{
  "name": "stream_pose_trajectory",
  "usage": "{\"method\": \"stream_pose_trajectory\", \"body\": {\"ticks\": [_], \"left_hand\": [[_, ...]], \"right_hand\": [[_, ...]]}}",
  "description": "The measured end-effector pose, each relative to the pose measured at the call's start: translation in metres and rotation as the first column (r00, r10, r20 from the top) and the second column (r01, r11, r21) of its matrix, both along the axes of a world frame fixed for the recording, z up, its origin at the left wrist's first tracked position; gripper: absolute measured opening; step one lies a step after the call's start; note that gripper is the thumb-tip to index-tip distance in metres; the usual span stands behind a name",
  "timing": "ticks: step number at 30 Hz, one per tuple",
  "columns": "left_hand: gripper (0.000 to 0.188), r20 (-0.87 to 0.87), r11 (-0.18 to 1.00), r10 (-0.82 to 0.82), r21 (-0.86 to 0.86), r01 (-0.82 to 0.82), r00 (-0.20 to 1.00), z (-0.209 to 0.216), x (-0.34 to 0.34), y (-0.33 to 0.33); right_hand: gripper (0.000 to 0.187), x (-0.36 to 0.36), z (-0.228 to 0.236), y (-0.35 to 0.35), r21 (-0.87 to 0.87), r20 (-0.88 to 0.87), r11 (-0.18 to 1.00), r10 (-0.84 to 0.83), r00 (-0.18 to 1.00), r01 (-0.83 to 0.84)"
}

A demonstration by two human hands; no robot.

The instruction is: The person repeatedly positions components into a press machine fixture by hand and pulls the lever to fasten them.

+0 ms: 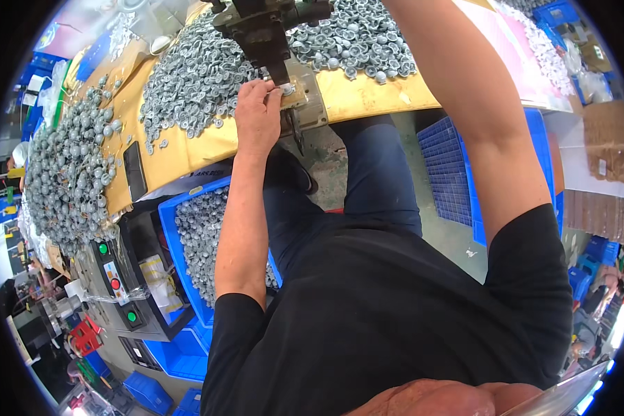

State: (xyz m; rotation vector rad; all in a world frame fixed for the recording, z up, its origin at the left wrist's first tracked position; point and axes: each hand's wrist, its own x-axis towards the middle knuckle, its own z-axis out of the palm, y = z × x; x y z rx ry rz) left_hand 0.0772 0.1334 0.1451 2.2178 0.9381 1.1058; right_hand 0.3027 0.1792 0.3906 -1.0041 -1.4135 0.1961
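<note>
My left hand (258, 116) is at the small metal fixture (310, 104) on the table's front edge. Its thumb and fingers are drawn together beside a small round grey part (288, 89), which sits under the tip of the press. Whatever lies between the fingertips is too small to make out. Above the fixture hangs the dark metal press head (255, 31), its narrow ram pointing down near my fingers. My right forearm (464, 62) reaches up past the upper edge of the picture, so my right hand is out of sight.
Heaps of grey cup-shaped parts (208, 73) flank the press on the yellow tabletop (388, 96). Farther left are a pile of grey balls (69, 166) and a black phone (135, 171). Below stand a blue crate (170, 229) of grey parts and a button control box (116, 281).
</note>
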Motion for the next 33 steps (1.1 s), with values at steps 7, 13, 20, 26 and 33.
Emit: {"method": "stream_pose_trajectory", "body": {"ticks": [7,13,20,26,33], "left_hand": [[0.011,0.040,0.993,0.057,0.103,-0.061,0.998,0.008,-0.036,-0.002],[0.017,-0.095,0.940,0.333,-0.045,-0.338,0.938,-0.014,-0.139,-0.028],[0.022,-0.178,0.893,0.443,0.001,-0.450,0.879,-0.010,-0.134,-0.035],[0.027,-0.232,0.886,0.464,0.121,-0.448,0.855,-0.017,-0.090,0.010],[0.026,-0.331,0.852,0.501,0.026,-0.523,0.800,-0.017,-0.086,0.016]], "right_hand": [[0.069,0.030,-0.135,-0.049,-0.624,0.091,0.779,-0.016,0.996,0.069],[0.034,0.057,-0.220,-0.137,-0.575,0.665,0.631,-0.010,0.747,0.521],[0.022,0.052,-0.258,-0.136,-0.465,0.682,0.702,-0.104,0.724,0.539],[0.020,0.041,-0.262,-0.133,-0.443,0.678,0.686,-0.165,0.716,0.577],[0.022,0.024,-0.242,-0.131,-0.489,0.470,0.792,-0.112,0.876,0.364]]}}
